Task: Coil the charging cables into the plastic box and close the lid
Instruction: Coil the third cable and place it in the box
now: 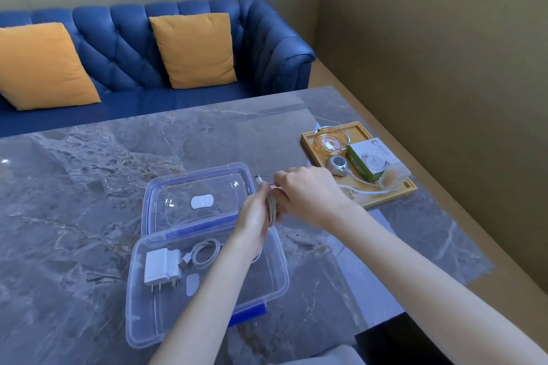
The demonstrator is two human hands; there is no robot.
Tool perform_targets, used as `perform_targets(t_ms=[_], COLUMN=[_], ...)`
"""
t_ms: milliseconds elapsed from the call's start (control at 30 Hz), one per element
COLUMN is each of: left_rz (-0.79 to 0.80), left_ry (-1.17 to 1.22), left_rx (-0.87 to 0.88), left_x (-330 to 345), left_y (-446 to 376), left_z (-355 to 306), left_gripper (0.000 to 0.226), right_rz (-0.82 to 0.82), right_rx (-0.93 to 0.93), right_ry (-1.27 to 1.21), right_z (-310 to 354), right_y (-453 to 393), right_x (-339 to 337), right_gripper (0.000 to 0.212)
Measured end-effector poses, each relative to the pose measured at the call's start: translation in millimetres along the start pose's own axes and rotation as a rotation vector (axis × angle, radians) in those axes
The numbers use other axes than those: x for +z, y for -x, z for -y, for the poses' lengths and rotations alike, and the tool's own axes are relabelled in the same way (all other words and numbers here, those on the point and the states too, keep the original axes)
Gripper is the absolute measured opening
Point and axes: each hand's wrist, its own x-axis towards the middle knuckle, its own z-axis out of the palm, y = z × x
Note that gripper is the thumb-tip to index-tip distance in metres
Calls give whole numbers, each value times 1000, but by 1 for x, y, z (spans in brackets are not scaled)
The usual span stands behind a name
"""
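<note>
A clear plastic box (135, 299) with blue clips sits open on the marble table. Its lid (166, 190) lies flat just behind it. Inside the box are a white charger plug (161, 265) and a coiled white cable (206, 253). Above the box's right rear corner, my left hand (255, 218) holds a bundle of white cable loops (271, 207). My right hand (308, 192) grips the same cable near its free end, whose connector (258, 178) sticks out to the left.
A wooden tray (308, 142) at the right holds a glass ashtray (330, 139), a green-and-white box (372, 160), a small round device (338, 164) with a white cord. A blue sofa (124, 50) with orange cushions stands behind the table (89, 163).
</note>
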Motion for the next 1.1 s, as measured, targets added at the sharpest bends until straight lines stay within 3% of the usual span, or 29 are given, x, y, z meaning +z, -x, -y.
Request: perform_targets(t_ms=[100,200,367,567,633,800,967,1033,1100], left_rz=[51,123,93,140,166,293,595,638,598], left_ry=[217,247,370,380,375,351,176,21,-143], left_rx=[-19,-5,5,2,17,33,-100,-161,-202], left_x=[0,-2,-8,-19,-20,-26,-30,-31,-30], left_y=[-4,-1,-2,5,7,16,34,39,43], left_z=[-7,-12,-21,-30,-32,-42,-46,-38,-27], left_gripper=[41,44,43,43,43,44,49,50,47], right_rz=[-24,-53,-86,-70,-57,-26,87,110,139], right_rx=[41,73,48,4,-19,-127,-44,8,54], right_ry=[-78,-257,-609,-905,-894,-574,-522,-590,-586], right_z=[10,18,29,32,31,23,4,-4,-11], right_y=[10,19,37,46,46,44,26,18,9], right_x=[6,16,21,32,38,58,69,64,53], right_gripper=[24,35,16,19,22,47,30,31,18])
